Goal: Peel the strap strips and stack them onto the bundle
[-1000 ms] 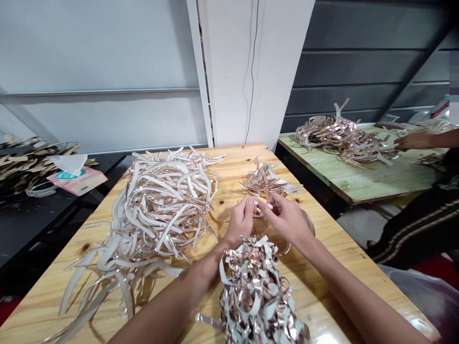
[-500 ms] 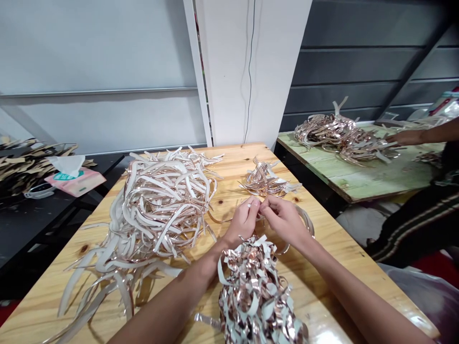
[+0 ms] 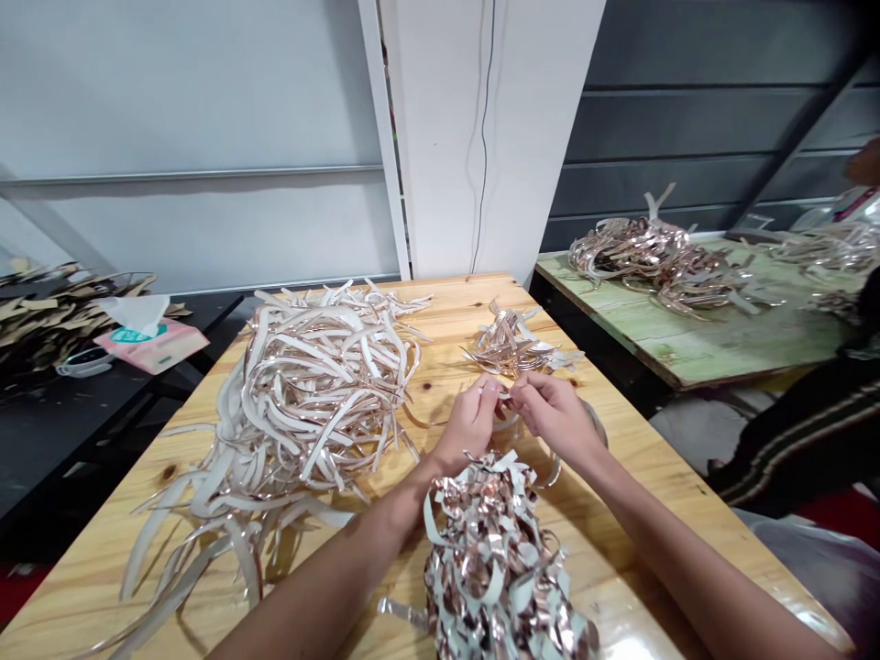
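My left hand [image 3: 473, 414] and my right hand [image 3: 554, 414] meet over the middle of the wooden table, fingertips pinched close together. Between them runs a thin metallic strip [image 3: 507, 396], largely hidden by the fingers. A curled length of strip hangs below and behind my right hand. Closer to me, between my forearms, lies a dense bundle of curled rose-gold and white foil strips [image 3: 499, 559]. Just beyond my hands sits a small heap of foil strips [image 3: 512, 339]. Left of my left arm spreads a large tangled pile of white and rose-gold strips [image 3: 323, 385].
A pink tissue pack [image 3: 151, 344] sits on a dark table [image 3: 41, 440] at left, beside brown strips [image 3: 48, 312]. At right, a green table [image 3: 721, 353] holds more foil strips [image 3: 660, 257]; a person in dark striped trousers [image 3: 804, 440] is beside it. A white pillar [image 3: 474, 137] rises behind.
My hands have parted slightly, with more of the strip showing between them. The co-worker's arm at right has drawn back from the foil pile. The view has shifted slightly.
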`<state>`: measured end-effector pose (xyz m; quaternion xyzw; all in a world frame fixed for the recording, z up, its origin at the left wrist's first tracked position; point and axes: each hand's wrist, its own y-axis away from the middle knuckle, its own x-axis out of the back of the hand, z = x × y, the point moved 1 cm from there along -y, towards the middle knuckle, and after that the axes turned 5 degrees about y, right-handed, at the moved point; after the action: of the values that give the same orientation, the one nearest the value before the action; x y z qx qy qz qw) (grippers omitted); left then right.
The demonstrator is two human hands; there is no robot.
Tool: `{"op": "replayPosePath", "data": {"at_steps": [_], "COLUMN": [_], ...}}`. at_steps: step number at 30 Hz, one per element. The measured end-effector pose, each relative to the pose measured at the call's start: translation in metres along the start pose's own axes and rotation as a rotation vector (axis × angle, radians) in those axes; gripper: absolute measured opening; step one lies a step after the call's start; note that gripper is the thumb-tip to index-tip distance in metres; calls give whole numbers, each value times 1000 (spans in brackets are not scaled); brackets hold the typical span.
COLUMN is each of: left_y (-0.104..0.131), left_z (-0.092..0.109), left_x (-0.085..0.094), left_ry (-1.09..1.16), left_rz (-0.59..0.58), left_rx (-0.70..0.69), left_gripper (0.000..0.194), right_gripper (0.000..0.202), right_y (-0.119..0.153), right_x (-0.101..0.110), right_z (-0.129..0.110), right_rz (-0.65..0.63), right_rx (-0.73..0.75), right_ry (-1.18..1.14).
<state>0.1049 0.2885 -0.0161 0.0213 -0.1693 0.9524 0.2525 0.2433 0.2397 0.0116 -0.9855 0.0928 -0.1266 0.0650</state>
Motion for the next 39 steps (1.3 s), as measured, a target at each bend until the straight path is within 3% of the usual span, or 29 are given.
{"op": "replayPosePath", "data": {"at_steps": [15, 21, 24, 29, 39], "left_y": [-1, -1, 0, -1, -2], "left_z": [-6, -6, -4, -6, -15], "left_x": [-1, 1, 2, 1, 0], "left_ry": [132, 263, 219, 124, 38], "left_rz": [26, -11, -61, -42, -92], "left_rx": [39, 61, 51, 104, 21], "left_gripper": [39, 36, 36, 36, 35], "right_gripper": [27, 27, 29, 28, 28], "right_y": [-1, 3, 4, 4, 5], "right_x": [2, -3, -4, -2, -1], "right_z": [1, -3, -5, -4, -6], "right_rz": [16, -3, -48, -55, -33], "right_rx": [-53, 20, 44, 35, 23], "right_ry": [-138, -104, -57, -46, -30]}}
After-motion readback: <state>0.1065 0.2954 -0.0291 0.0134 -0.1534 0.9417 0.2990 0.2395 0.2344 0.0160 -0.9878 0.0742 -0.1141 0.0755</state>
